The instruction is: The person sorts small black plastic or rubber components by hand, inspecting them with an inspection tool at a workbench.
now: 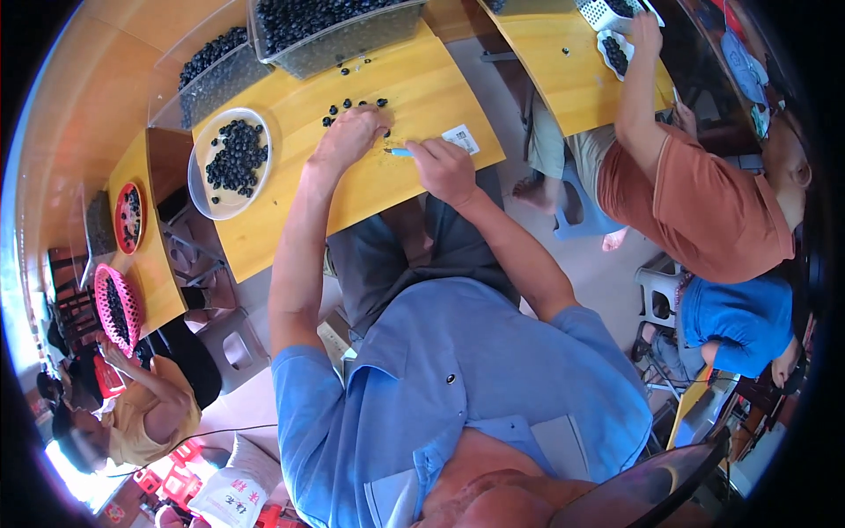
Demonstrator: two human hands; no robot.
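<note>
Left hand (pixel 350 134) curls down over loose dark berries (pixel 354 105) on the yellow counter (pixel 290 211), pinning what looks like one, while right hand (pixel 446 167) grips a small blue-handled tool (pixel 398 152) aimed at it, so I'd judge careful picking comes next.

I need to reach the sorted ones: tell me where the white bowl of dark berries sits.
In the head view, the white bowl sits on the yellow table, to the left of the left hand, just below the clear bins full of berries.
</note>
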